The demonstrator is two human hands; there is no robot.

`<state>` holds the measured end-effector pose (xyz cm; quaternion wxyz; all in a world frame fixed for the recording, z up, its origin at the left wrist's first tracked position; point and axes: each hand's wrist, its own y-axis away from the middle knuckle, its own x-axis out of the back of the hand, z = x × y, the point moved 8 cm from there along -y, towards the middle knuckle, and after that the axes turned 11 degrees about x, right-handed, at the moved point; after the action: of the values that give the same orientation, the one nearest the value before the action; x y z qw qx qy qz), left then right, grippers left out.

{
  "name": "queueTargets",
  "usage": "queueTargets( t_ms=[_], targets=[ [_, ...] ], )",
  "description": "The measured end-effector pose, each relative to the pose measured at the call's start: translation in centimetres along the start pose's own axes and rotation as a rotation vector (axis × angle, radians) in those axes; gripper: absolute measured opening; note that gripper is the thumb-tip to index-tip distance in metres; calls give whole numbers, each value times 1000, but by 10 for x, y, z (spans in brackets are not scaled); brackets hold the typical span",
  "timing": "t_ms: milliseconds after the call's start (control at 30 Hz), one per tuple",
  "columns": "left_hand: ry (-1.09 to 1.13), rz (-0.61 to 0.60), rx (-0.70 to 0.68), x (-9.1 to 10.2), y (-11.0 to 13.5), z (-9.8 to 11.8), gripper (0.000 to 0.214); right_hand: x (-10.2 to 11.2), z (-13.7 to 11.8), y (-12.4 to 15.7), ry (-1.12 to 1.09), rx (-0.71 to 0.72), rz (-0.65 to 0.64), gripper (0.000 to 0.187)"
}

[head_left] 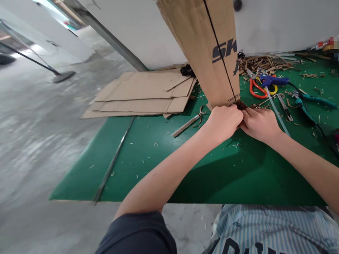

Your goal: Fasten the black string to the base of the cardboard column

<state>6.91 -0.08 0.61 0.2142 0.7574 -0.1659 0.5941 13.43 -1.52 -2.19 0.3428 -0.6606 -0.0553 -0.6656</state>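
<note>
A tall brown cardboard sheet point(202, 44) with a black line and printed letters stands upright on the green table point(148, 157). My left hand point(223, 121) is closed on its bottom edge. My right hand point(260, 124) is closed right beside it, pinching the same lower corner. Both fists touch each other at the cardboard's base. What the fingertips do underneath is hidden.
Flat cardboard sheets point(143, 92) lie at the table's left back. Orange scissors point(257, 88), a blue glue gun point(272, 80), teal pliers point(314, 99), a craft knife point(285, 108), a wooden stick point(186, 125) and cardboard scraps point(263, 62) lie around. The table's near edge is by my body.
</note>
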Motion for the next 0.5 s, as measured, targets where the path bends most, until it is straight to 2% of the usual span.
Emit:
queueTargets(
  t_ms=[100,333,500],
  targets=[
    [-19,10,-3,-1,0,1,20,2,-1,0,-5,-3,4,24],
    [-47,114,-3,6,0,4,22,6,4,0,24,-62,-34,24],
    [-56,148,-7,1,-2,8,24,8,10,-2,37,-48,-37,27]
  ],
)
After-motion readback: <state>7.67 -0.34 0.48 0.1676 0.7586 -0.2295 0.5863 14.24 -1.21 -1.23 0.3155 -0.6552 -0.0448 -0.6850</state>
